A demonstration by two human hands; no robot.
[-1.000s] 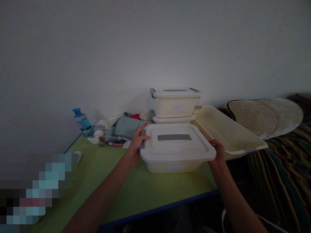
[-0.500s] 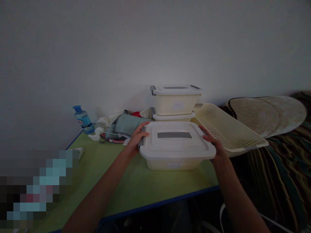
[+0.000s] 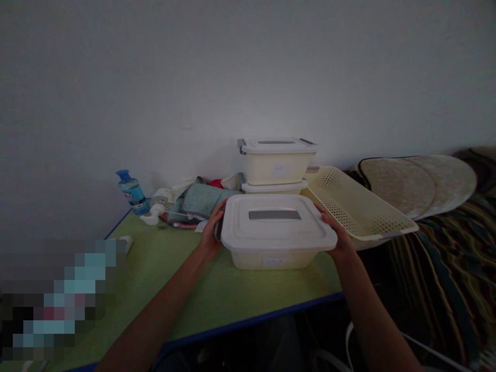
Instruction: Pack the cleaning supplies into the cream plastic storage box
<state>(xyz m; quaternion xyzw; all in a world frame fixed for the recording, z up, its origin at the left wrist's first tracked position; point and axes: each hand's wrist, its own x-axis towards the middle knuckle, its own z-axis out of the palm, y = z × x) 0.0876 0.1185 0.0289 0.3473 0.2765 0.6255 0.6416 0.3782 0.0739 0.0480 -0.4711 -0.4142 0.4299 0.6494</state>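
A cream storage box [image 3: 275, 258] with a white lid [image 3: 271, 232] and a grey handle strip sits in front of me, low over the green table. My left hand [image 3: 212, 233] is wrapped round its left end, by a grey side latch [image 3: 218, 230]. On the opposite end my right hand [image 3: 338, 235] grips under the lid's edge, its fingertips partly hidden by the box. Two similar boxes are stacked behind, the upper storage box [image 3: 263, 168] with its lid on and the lower storage box [image 3: 271, 188] mostly covered from view.
To the right lies a cream perforated basket [image 3: 360, 206], beside a rolled beige bundle [image 3: 418, 183] and striped fabric [image 3: 445, 268]. Cloths [image 3: 201, 201], a white pump bottle [image 3: 158, 201] and a blue bottle [image 3: 134, 194] stand at the back left of the green table [image 3: 217, 299].
My fingers have slid from the top edges of the lid down to the box's two ends. The view has shifted slightly, and the box appears a little further left.
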